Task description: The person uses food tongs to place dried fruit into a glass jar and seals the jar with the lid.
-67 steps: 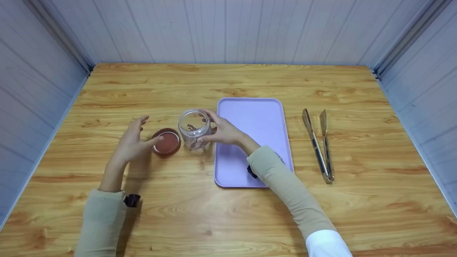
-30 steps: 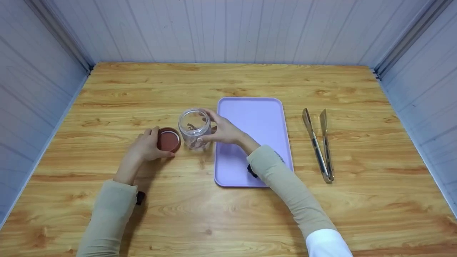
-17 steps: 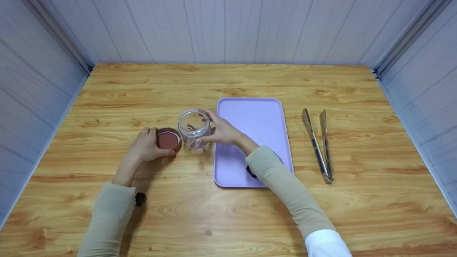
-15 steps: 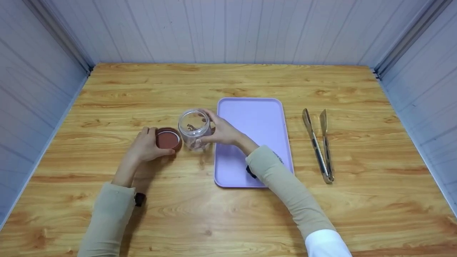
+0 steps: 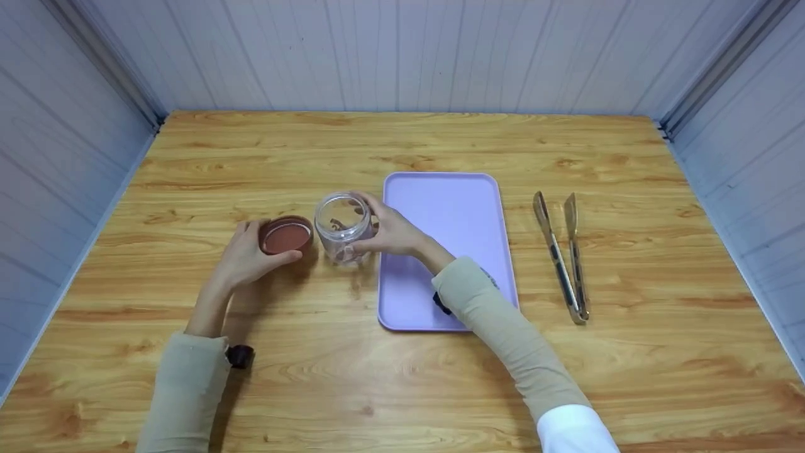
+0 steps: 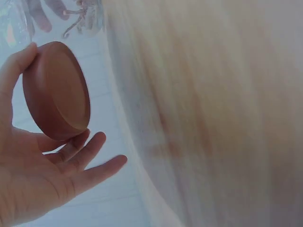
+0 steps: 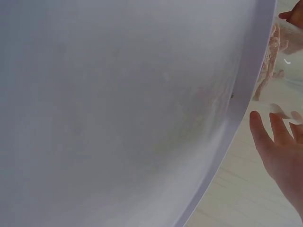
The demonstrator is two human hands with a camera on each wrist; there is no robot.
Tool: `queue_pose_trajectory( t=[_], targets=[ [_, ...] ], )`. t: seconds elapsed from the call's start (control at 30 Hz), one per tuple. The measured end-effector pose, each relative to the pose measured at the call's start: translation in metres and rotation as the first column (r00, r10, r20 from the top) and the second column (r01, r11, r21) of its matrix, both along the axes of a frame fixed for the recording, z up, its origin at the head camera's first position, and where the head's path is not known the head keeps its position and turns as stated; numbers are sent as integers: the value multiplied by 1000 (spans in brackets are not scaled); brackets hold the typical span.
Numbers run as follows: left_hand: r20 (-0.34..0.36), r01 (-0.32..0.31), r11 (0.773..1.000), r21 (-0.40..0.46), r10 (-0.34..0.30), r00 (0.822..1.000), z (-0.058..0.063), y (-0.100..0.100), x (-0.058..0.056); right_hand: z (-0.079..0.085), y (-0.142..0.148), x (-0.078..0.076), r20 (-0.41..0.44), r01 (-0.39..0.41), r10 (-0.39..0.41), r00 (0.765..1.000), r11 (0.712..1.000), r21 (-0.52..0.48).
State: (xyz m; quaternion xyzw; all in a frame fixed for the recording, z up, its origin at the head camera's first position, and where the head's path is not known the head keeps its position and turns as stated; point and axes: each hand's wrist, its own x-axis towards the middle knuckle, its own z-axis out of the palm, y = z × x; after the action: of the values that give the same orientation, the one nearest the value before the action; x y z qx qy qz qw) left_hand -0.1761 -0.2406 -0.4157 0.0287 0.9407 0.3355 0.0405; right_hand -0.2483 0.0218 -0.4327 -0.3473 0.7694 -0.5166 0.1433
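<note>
My left hand (image 5: 244, 257) pinches a round reddish-brown jar lid (image 5: 287, 239) between thumb and fingers. In the head view the lid's inner side faces up; the left wrist view shows its plain outer face (image 6: 68, 90) and its rim, clear of the table. Just to the right stands an uncovered clear jar (image 5: 333, 244), upright on the table. Several small brownish strips (image 7: 270, 64) lie in its bottom. Around the jar's right side, my right hand (image 5: 397, 231) holds it with fingers behind and thumb in front.
A purple tray (image 5: 443, 201) lies right of the jar, partly under my right forearm. Metal tongs (image 5: 560, 270) rest farther right with their arms spread. White panel walls (image 5: 402, 56) border the wooden table (image 5: 352, 390) at the back and sides.
My left hand first closed on the lid, then raised it off the table and shifted slightly back and left. The right hand and the jar stayed in place.
</note>
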Motion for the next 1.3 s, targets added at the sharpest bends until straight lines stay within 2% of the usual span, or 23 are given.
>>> queue_pose_trajectory(
  t=[0.1,0.23,0.47,0.67,0.8,0.87,1.0,1.07,1.13,1.3],
  targets=[
    [-20,-24,996,84,26,999,1,-2,1,0,-1,0,-2,8,-8,1000,1000,-1],
    [-31,-52,979,195,60,998,2,-5,2,3,0,2,-27,24,-24,999,1000,-2],
    [-41,-66,943,326,84,996,6,-7,6,29,4,17,-11,29,-30,999,997,-66],
    [-31,-58,879,474,83,996,21,-1,14,36,8,20,-3,54,-55,999,996,-69],
    [-46,-52,842,537,91,995,14,-5,11,35,10,18,3,83,-83,997,991,-108],
    [-55,-44,825,564,90,994,9,-8,9,35,12,17,35,92,-88,995,986,-139],
    [-64,-24,791,612,80,995,10,-7,10,36,15,15,88,103,-89,992,978,-180],
    [-82,-2,764,645,71,994,11,-6,12,37,17,15,97,97,-79,992,975,-199],
    [-106,30,728,685,60,993,11,-5,13,38,19,15,99,92,-71,993,970,-227],
    [-181,115,607,786,48,982,12,0,15,44,22,18,118,77,-41,992,946,-314]
  ],
)
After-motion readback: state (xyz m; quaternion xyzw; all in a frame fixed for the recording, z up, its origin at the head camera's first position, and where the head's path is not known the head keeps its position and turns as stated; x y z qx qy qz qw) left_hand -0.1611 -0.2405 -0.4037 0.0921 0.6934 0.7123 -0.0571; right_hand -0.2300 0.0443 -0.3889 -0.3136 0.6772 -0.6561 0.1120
